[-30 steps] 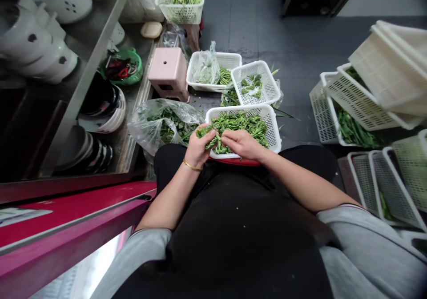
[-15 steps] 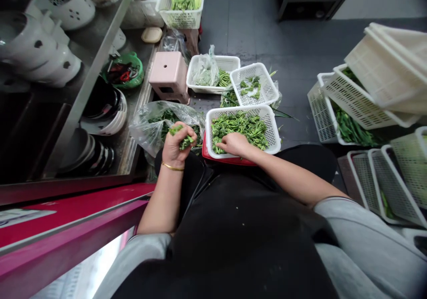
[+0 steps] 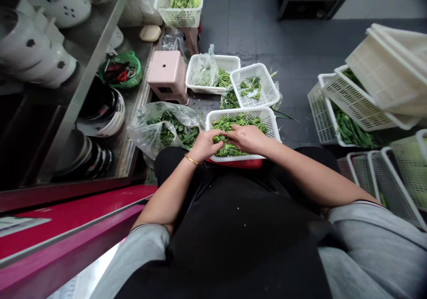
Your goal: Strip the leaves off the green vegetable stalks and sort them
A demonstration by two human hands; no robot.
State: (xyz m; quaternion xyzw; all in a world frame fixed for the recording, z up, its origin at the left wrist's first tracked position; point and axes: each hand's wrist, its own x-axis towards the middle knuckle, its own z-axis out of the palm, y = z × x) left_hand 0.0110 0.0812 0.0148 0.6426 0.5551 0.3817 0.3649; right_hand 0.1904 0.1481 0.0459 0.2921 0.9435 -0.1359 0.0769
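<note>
A white basket [image 3: 276, 132] of green vegetable stems [image 3: 256, 122] rests over something red at my lap. My left hand [image 3: 204, 145], with a gold bangle at the wrist, reaches over the basket's left side, fingers closed around green stems. Its fingertips meet those of my right hand [image 3: 245, 138], which is over the stems with its fingers bent together; what it pinches is too small to make out. Left of the basket lies a clear plastic bag [image 3: 140, 128] of leafy greens [image 3: 173, 128].
Behind stand a smaller white basket [image 3: 236, 79] with a few stems and another [image 3: 216, 89] with a bagged vegetable. A pink stool [image 3: 167, 70] is at the back left, beside a metal shelf [image 3: 90, 54] of pots. Baskets of greens [image 3: 353, 125] stand at the right.
My left hand has moved right and forward from above the plastic bag to the basket. My right hand has shifted slightly right, and both hands' fingertips are now together.
</note>
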